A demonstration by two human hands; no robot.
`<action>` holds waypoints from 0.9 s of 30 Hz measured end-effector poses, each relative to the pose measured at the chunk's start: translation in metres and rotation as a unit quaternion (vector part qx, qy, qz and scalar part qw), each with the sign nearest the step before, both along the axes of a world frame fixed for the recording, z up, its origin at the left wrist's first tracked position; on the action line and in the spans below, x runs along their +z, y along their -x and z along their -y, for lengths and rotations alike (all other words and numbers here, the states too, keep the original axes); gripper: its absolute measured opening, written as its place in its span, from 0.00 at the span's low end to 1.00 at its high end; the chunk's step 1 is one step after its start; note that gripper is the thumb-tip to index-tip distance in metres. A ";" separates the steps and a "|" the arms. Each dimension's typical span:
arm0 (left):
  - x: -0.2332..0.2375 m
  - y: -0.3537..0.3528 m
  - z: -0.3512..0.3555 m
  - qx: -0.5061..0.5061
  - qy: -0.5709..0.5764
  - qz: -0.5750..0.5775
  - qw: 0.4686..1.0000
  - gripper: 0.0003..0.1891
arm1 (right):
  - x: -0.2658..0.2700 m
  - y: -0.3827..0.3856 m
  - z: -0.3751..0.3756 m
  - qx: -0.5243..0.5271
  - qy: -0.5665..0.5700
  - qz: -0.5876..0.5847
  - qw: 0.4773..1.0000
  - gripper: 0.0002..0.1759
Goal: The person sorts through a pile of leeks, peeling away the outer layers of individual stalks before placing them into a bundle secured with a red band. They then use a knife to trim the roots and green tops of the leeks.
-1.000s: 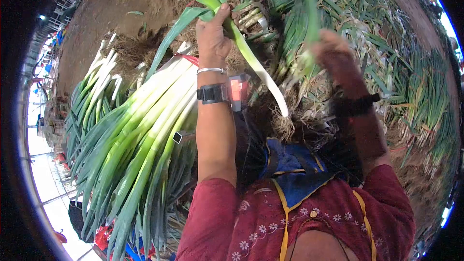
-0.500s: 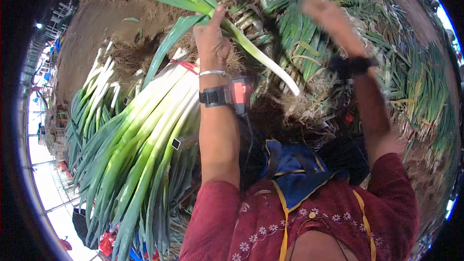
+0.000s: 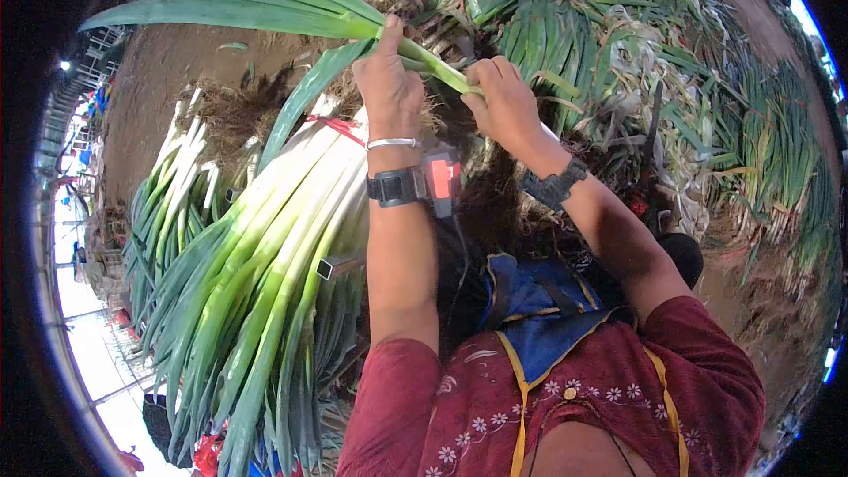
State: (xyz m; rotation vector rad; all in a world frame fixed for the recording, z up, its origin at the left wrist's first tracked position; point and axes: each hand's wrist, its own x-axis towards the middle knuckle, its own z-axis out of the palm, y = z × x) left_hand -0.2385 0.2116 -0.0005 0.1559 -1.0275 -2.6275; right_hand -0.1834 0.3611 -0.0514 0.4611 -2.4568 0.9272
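A long green onion stalk slants across the upper middle, its broad green leaves fanning out to the upper left. My left hand is wrapped round it just below the leaves, thumb pointing up. Lower on the white part, my right hand is closed on the same stalk and hides some of it. Beneath my left hand lies a large bundle of green onions, white ends up, bound with a red tie. One bent leaf hangs from the held stalk towards that bundle.
A smaller group of onions lies at the left on brown soil. Heaped onions with dry leaves fill the upper right. The square end of a metal tube shows beside the large bundle.
My right hand has come down and left from the upper right and closed on the stalk. The stalk's leaves have swung lower on the left.
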 end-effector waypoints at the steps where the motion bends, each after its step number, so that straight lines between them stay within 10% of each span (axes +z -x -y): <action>1: 0.000 -0.001 0.001 -0.011 -0.005 0.002 1.000 0.18 | -0.002 0.001 0.000 -0.002 0.008 0.003 1.000 0.17; 13: 0.007 -0.018 0.007 -0.058 0.018 0.059 0.996 0.09 | -0.007 -0.002 -0.015 0.039 -0.141 -0.139 0.979 0.11; 20: -0.014 -0.004 0.017 -0.019 -0.069 0.031 0.997 0.12 | -0.009 -0.017 -0.055 0.259 -0.189 -0.198 0.926 0.11; 25: -0.022 0.002 0.036 0.026 -0.012 0.000 1.000 0.16 | -0.009 -0.036 -0.096 0.249 -0.281 0.009 0.927 0.08; 27: -0.006 0.008 0.040 0.029 -0.185 0.042 0.981 0.15 | -0.020 -0.040 -0.131 0.210 -0.297 0.048 0.930 0.06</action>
